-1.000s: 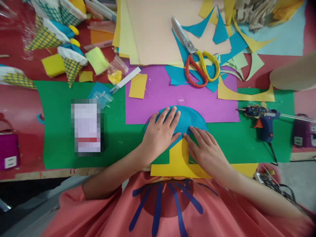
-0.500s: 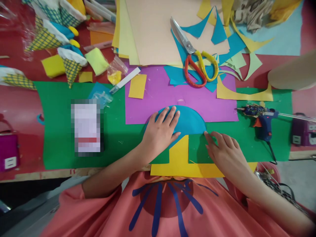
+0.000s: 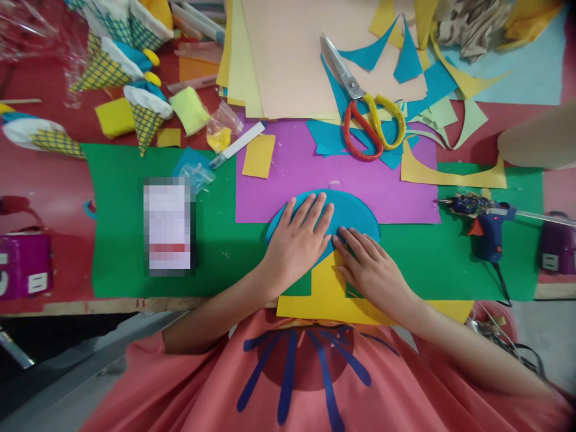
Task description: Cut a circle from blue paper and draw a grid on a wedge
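Note:
A blue rounded foam sheet piece (image 3: pixel 355 210) lies over the upper end of a yellow T-shaped foam piece (image 3: pixel 324 285) at the table's near edge. My left hand (image 3: pixel 299 237) rests flat on the left part of the blue piece, fingers spread. With its fingers stretched out, my right hand (image 3: pixel 371 261) presses on the lower right of the blue piece, close beside the left thumb. Part of the yellow stem is covered by the blue piece and the right hand. Beneath them lies a green sheet (image 3: pixel 252 264).
Red-and-yellow-handled scissors (image 3: pixel 355 93) lie among blue and yellow offcuts on a purple sheet (image 3: pixel 297 201). A blue glue gun (image 3: pixel 489 231) rests on the right. A blurred phone-like object (image 3: pixel 167 225) lies left. Small cone-shaped crafts (image 3: pixel 144 117) stand at back left.
My right hand has moved left, from the blue piece's right corner onto its lower middle. The left hand stays on the blue piece. The whole view has shifted slightly.

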A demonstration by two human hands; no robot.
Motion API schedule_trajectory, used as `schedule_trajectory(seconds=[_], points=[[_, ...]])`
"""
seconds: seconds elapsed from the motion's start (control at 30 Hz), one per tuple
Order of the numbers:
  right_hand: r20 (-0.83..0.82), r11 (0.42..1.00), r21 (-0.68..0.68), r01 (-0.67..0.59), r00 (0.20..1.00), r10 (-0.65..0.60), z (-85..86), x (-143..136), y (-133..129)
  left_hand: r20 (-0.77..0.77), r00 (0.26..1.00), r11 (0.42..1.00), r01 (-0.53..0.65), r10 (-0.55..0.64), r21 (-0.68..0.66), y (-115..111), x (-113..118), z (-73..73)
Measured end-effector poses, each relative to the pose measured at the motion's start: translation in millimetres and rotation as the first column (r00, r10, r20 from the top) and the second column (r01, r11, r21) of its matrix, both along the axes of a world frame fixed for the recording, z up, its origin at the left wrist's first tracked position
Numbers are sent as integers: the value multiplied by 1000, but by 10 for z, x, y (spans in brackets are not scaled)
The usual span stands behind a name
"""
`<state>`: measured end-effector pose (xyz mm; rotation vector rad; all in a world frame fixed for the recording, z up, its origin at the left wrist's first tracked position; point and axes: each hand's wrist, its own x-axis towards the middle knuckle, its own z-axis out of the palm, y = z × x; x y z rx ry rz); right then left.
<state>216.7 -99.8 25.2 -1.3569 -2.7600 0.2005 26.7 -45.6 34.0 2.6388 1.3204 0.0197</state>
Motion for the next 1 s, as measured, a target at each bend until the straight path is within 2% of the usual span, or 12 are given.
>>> schedule_trajectory(seconds=[0.17, 0.3, 0.47, 0.6, 0.7, 0.8, 1.0], points=[[-4, 999, 39, 31, 1000, -31, -60, -15, 19, 87, 982, 982, 157, -166, 102, -274, -12, -9], [-29, 999, 9, 50, 998, -50, -87, -30, 39, 29, 993, 988, 111, -115, 111, -440, -34, -116], [-97, 998, -17, 57, 994, -58, -134, -26, 3, 8, 994, 989, 111, -113, 93, -475, -71, -221], [-63, 996, 29, 80, 995, -78, -101, 12, -18, 11, 998, 997, 66, -67, 45, -489, -91, -187], [-6, 990, 103, 96, 995, -96, -39, 51, -23, -22, 999, 997, 36, -35, 64, -512, -150, -146], [26, 986, 126, 111, 993, -115, 11, 97, -34, -65, 998, 994, -2, 9, 109, -538, -253, -114], [59, 976, 159, 148, 986, -159, 57, 211, -73, -112, 989, 990, -78, 91, 116, -605, -512, -62]])
